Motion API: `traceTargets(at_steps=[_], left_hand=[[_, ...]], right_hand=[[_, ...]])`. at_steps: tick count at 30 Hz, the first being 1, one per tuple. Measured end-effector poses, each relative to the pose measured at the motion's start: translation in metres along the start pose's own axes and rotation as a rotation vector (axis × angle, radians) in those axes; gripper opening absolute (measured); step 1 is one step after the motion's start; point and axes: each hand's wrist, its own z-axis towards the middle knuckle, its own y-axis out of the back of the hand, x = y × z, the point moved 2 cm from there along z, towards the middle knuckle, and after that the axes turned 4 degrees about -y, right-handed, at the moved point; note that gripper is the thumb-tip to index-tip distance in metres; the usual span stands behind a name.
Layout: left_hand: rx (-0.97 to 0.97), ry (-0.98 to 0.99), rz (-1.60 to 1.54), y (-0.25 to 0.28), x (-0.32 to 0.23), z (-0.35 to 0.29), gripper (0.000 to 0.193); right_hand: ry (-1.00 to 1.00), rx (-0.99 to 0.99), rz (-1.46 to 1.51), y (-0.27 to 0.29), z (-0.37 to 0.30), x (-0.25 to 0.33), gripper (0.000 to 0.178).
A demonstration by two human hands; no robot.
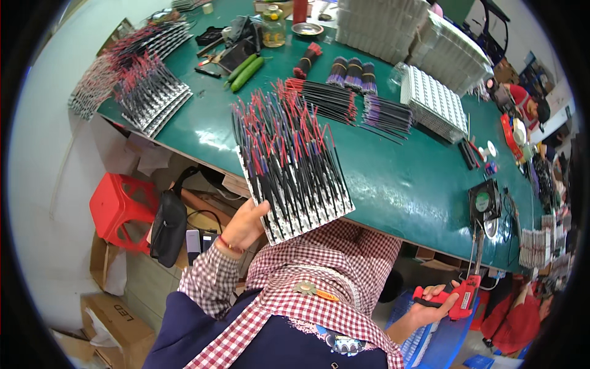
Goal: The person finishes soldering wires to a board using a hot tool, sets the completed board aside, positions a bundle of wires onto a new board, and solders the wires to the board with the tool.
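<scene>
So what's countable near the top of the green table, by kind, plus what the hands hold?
Green cucumbers: 2
Purple wire bundles: 3
Glass jar: 1
Wired board in left hand: 1
Red glue gun in right hand: 1
Total: 8

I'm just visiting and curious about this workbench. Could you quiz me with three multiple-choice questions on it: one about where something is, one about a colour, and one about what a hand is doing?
1. Where is the small black fan?
A. on the red stool
B. at the right end of the green table
C. on the floor

2. What colour is the glue gun?
A. red
B. yellow
C. white

3. What is the left hand doing?
A. resting empty
B. gripping the wired strip panel
C. holding scissors

Answers: 1 B, it sits near the table's right edge. 2 A, the right hand holds a red body. 3 B, fingers clasp the panel's lower corner.
</scene>
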Motion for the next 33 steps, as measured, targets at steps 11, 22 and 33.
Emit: traceTargets(at_steps=[11,22,33], left_hand=[[-0.006,-0.036,-0.132,-0.004,-0.041,-0.001,0.044],[-0.133,-0.345,0.002,0.007,-0.090,-0.030,0.044],[-0.615,-0.750,0.308,0.271,-0.362,0.055,0.020]], right_hand=[[-0.059,-0.072,-0.021,-0.009,0.006,-0.005,0.034],[-0.037,0.055,-0.032,-0.042,0.021,-0.008,0.036],[-0.098,0.032,-0.087,-0.046,0.056,-0.020,0.041]])
